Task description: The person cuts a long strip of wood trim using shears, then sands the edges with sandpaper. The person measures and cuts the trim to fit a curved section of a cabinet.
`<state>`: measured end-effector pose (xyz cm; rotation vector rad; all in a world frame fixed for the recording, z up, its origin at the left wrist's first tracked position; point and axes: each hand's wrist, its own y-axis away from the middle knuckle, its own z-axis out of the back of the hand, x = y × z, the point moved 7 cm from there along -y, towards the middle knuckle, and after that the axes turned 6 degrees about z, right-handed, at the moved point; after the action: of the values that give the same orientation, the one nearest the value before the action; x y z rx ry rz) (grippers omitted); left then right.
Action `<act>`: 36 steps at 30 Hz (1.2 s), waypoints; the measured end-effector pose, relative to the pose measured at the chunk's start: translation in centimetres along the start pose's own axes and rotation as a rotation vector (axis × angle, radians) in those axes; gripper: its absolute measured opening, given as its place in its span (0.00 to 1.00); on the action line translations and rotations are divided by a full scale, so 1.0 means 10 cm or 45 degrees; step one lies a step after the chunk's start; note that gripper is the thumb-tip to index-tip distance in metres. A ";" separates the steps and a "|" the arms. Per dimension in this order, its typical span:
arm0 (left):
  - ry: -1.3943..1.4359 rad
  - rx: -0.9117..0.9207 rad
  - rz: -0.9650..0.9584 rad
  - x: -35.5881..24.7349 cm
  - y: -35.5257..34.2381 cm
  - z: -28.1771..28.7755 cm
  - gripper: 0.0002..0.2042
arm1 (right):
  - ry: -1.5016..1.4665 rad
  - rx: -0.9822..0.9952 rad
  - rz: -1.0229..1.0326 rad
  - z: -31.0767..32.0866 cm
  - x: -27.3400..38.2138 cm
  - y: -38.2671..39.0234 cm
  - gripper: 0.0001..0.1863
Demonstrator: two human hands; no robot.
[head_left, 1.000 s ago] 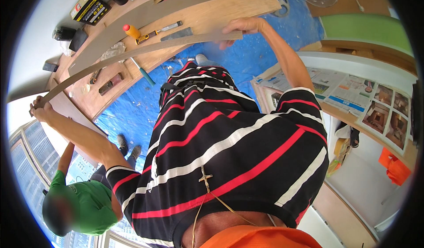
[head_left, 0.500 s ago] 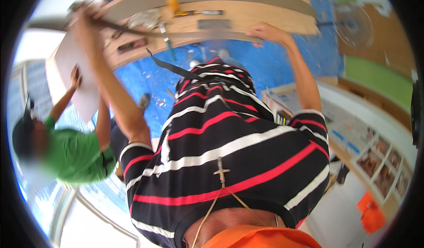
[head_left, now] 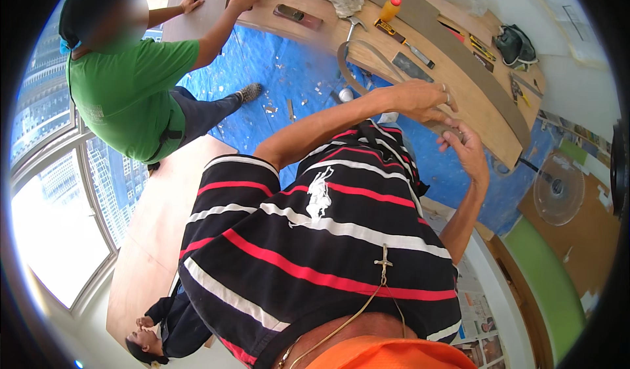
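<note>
Both my hands are at a thin, flexible grey-brown strip (head_left: pixel 386 60), which bends in a loop at the near edge of the wooden worktable (head_left: pixel 482 116). My left hand (head_left: pixel 420 100) is closed over the strip, its fingers pointing right; the underside of that grip is hidden. Close beside it, my right hand (head_left: pixel 467 147) pinches the strip's end between thumb and fingers. Just beyond the hands lie a flat grey metal plate (head_left: pixel 412 67) and a yellow-and-black handled tool (head_left: pixel 392 31). A hammer (head_left: pixel 355 25) rests near the loop.
A yellow bottle with a red cap (head_left: pixel 390 9), a white cloth (head_left: pixel 340 0) and a hand plane (head_left: pixel 298 17) stand or lie on the table. A long curved brown band (head_left: pixel 489 83) runs along it. At left, a co-worker in green (head_left: pixel 131 86) touches a panel; another person (head_left: pixel 174 326) is lower left.
My left hand has come from the far left to beside my right hand. The strip, stretched out before, now bends in a loop. My view has turned, and the co-worker appears more upright.
</note>
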<state>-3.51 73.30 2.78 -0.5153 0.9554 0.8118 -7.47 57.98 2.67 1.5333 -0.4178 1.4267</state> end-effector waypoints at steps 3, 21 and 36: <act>0.044 0.172 0.095 0.02 0.02 -0.22 0.22 | -0.057 -0.079 0.112 0.10 0.06 0.01 0.14; -0.049 -0.153 0.557 -0.64 -0.81 -1.25 0.16 | -0.322 -0.513 0.451 1.86 -0.81 0.91 0.17; -0.079 0.652 0.175 -1.20 -1.71 -2.44 0.17 | -0.568 -1.403 0.308 1.75 -1.46 2.30 0.13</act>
<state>-6.29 41.30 1.79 0.0186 1.1021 0.6659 -19.19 27.81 1.46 0.8518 -1.4179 0.7248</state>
